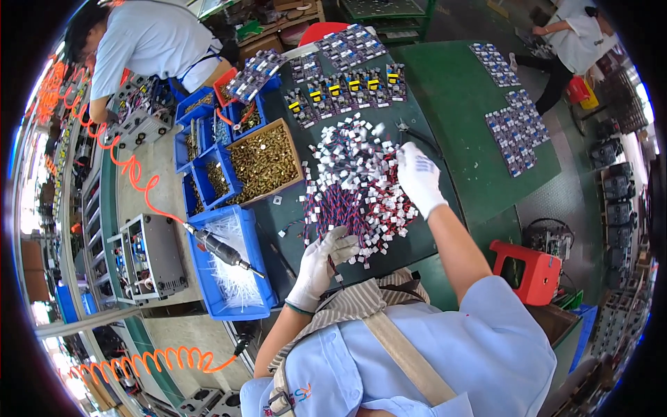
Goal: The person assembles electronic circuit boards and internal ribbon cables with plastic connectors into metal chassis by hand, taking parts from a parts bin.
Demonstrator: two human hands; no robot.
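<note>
A large heap of short red, blue and black cables with white plug connectors [345,208] lies on the dark work mat in front of me. My left hand [324,263], in a white glove, is at the heap's near edge. Its fingers curl around a dark red cable, whose white connector [339,278] hangs below the palm. My right hand [420,175], also gloved, reaches along the heap's right side with its back toward me. Its fingertips are beside the upper connectors, and what they hold, if anything, is hidden. Dark-handled pliers [415,132] lie just beyond that hand.
Left of the heap stand a cardboard box of brass-coloured fittings [267,163], blue bins [214,177] and a blue tray [260,306] of white ties. A power screwdriver [226,249] hangs over the tray on an orange coiled hose. Circuit boards [354,89] line the far side. A co-worker [156,45] bends at far left.
</note>
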